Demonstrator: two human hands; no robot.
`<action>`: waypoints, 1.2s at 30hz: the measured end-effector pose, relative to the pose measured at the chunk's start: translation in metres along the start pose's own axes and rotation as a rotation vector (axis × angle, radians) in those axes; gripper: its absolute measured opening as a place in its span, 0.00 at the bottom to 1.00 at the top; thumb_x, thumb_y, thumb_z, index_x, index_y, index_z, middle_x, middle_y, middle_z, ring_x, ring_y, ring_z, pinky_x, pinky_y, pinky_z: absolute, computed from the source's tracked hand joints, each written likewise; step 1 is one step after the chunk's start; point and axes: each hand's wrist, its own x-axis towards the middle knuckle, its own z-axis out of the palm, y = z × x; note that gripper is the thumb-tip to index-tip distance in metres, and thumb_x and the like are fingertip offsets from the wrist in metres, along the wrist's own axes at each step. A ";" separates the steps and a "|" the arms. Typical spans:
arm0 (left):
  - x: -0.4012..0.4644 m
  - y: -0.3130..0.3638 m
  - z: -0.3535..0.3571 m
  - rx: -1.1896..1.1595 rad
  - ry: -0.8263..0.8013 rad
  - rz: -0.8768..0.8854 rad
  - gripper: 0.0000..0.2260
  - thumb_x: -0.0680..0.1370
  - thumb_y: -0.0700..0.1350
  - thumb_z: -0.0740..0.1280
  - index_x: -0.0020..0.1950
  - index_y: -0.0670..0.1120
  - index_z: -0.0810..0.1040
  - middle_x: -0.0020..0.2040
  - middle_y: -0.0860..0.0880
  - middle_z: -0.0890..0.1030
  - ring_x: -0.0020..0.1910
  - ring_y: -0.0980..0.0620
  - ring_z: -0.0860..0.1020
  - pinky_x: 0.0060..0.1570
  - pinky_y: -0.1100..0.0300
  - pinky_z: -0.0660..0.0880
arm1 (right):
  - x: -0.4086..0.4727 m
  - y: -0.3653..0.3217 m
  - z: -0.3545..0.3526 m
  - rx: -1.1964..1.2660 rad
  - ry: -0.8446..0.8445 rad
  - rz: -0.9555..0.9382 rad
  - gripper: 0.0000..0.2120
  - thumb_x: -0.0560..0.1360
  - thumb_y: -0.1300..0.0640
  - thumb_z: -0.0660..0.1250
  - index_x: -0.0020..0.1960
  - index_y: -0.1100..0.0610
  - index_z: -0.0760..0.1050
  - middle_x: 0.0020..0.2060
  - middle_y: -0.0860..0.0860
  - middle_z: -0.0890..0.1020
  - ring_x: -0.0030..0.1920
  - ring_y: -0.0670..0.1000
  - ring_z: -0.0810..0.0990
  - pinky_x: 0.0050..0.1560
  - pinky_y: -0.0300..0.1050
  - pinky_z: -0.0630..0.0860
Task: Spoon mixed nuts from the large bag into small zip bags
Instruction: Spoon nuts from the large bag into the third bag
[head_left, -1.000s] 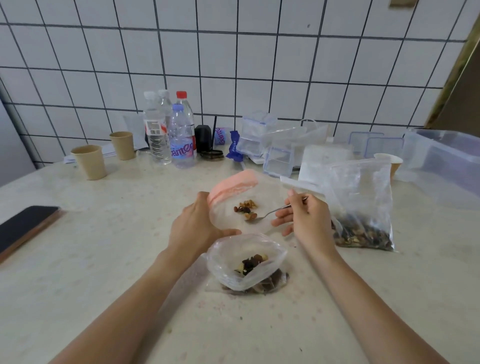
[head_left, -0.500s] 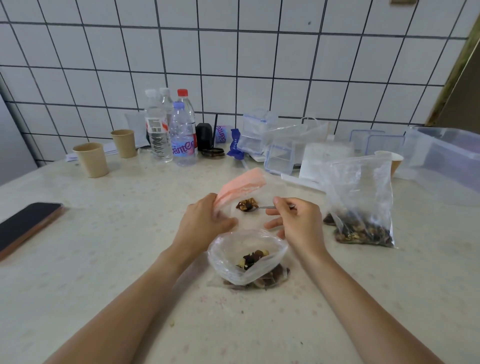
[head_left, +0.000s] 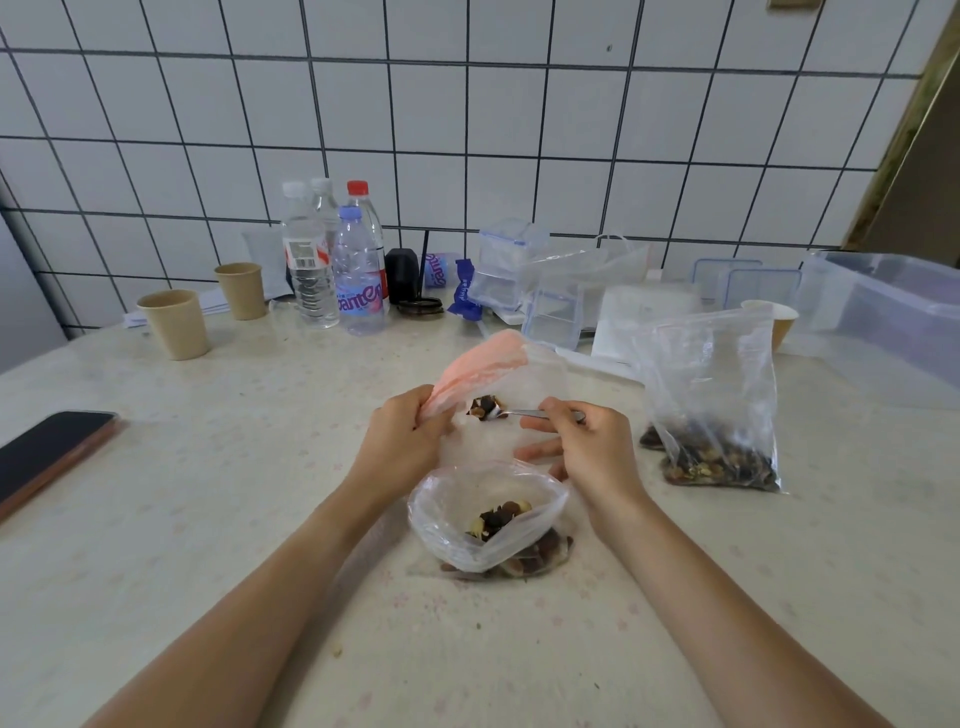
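My left hand (head_left: 402, 441) pinches the pink-edged mouth of a small clear zip bag (head_left: 511, 379) and holds it open above the table. In my right hand (head_left: 584, 449) is a metal spoon (head_left: 524, 413), its bowl loaded with mixed nuts and sitting at the mouth of that bag. Just in front of my hands, a second small bag (head_left: 488, 519) lies open on the table with nuts inside. The large bag of mixed nuts (head_left: 714, 405) stands to the right of my right hand, nuts pooled at its bottom.
Water bottles (head_left: 332, 270), two paper cups (head_left: 176, 322) and clear plastic boxes (head_left: 550, 306) line the tiled back wall. A big clear tub (head_left: 883, 317) stands at the far right. A phone (head_left: 49, 452) lies at the left edge.
The spoon with its nuts has moved left and a little up, into the mouth of the pink-edged bag. My left hand has lifted the bag's edge higher.
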 end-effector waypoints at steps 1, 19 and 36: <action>0.000 0.001 0.000 -0.021 0.008 -0.012 0.11 0.83 0.50 0.67 0.44 0.48 0.82 0.36 0.53 0.82 0.29 0.60 0.75 0.29 0.69 0.69 | -0.001 -0.002 -0.001 0.008 0.003 0.006 0.09 0.85 0.56 0.64 0.54 0.59 0.81 0.42 0.48 0.89 0.35 0.56 0.88 0.21 0.38 0.72; 0.002 0.003 -0.018 -0.069 0.117 -0.049 0.30 0.73 0.54 0.79 0.71 0.52 0.71 0.60 0.56 0.77 0.54 0.56 0.78 0.50 0.60 0.77 | -0.022 -0.033 -0.029 0.112 0.084 -0.034 0.14 0.85 0.54 0.61 0.52 0.64 0.79 0.38 0.57 0.88 0.35 0.59 0.88 0.24 0.42 0.75; -0.097 0.025 -0.045 0.232 -0.038 -0.024 0.28 0.82 0.64 0.59 0.38 0.42 0.80 0.33 0.48 0.83 0.31 0.55 0.81 0.36 0.54 0.75 | -0.100 -0.056 -0.059 0.119 -0.097 -0.087 0.15 0.86 0.53 0.61 0.50 0.63 0.79 0.40 0.61 0.87 0.38 0.63 0.88 0.25 0.43 0.76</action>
